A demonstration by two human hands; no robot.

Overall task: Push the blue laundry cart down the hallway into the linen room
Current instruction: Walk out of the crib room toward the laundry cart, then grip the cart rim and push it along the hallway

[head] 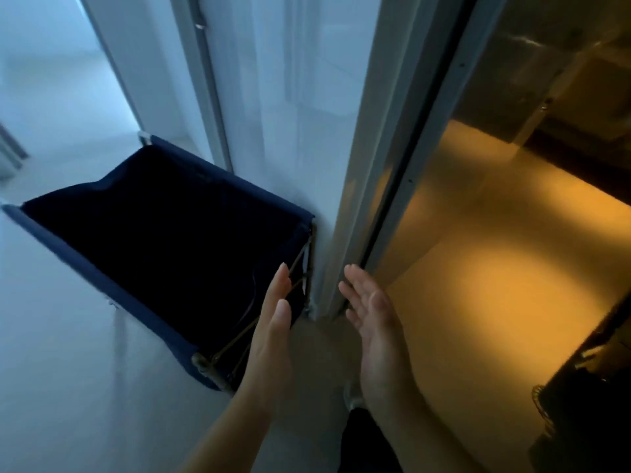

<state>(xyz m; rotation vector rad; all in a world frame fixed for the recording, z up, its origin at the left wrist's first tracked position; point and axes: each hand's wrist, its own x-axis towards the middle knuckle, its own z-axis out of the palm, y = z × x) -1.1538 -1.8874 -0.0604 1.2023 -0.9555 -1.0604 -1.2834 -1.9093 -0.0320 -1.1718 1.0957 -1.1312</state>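
Note:
The blue laundry cart (102, 278) stands on the pale floor at left of centre, its dark fabric bag open at the top and looking empty. Its right side is close against a white door frame (358, 186). My left hand (273, 322) is held flat, palm facing right, just in front of the cart's near right corner and not gripping it. My right hand (372, 319) is raised beside it with fingers spread, palm facing left, holding nothing. Both forearms reach in from the bottom edge.
A white wall and door panel (273, 97) rise behind the cart. To the right, an open doorway shows a room with a warm yellow-lit floor (495, 268) and dark furniture (587, 404) at the lower right. Pale hallway floor (51, 336) stretches to the left.

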